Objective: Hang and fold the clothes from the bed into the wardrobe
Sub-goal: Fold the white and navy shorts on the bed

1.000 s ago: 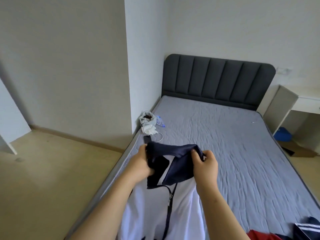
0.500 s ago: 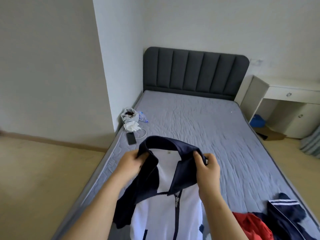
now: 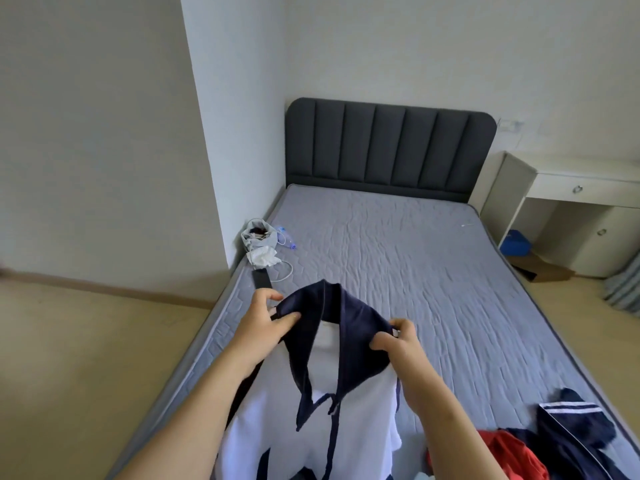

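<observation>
Grey bed (image 3: 415, 271), hands (image 3: 263, 323) (image 3: 403, 346) pinching jacket (image 3: 349, 327) collar

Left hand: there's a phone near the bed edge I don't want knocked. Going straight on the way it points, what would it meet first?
The left hand first meets the navy collar it pinches; past that, probably bare mattress right of the phone, though depth is unclear.
</observation>
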`<state>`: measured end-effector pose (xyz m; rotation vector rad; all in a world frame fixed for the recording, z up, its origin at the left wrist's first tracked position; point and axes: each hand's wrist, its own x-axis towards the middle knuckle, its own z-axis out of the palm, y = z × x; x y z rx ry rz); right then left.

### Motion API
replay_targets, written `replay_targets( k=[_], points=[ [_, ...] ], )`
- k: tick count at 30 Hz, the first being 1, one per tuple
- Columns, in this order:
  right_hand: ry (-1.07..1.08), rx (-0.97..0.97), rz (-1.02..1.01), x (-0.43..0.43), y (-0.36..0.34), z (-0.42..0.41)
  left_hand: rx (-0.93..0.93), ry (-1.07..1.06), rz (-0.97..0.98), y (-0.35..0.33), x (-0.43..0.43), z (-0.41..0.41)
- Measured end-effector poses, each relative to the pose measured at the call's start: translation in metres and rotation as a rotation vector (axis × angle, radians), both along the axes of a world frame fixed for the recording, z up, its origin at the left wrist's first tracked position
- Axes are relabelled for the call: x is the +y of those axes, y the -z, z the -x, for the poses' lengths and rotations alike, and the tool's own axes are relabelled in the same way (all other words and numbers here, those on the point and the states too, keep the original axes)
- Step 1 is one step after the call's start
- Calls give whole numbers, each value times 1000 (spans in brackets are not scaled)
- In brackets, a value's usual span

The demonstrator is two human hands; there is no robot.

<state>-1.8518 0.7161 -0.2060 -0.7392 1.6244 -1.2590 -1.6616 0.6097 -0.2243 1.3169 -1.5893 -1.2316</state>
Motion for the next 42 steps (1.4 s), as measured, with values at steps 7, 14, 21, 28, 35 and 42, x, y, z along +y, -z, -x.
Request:
replay_targets(
  k=[7,14,21,28,35,42],
  points=[
    [-16,263,84,-4,6,-6,-49,16,145,-5,-4,-9],
    [51,441,239,-6,2,3,-163,-106,331,-17,-7,-13],
    [14,557,66,-4,21,8,-176,-24,202,13,-11,-6],
    [-166,432,-146,8,44,22,-273,274,-45,35,-4,-19],
    [-408,721,-319,18,77,23,-758,598,-145,51,8,-34],
    [-201,725,-169,31,70,4,-502,151,-53,57,16,-58]
  ],
)
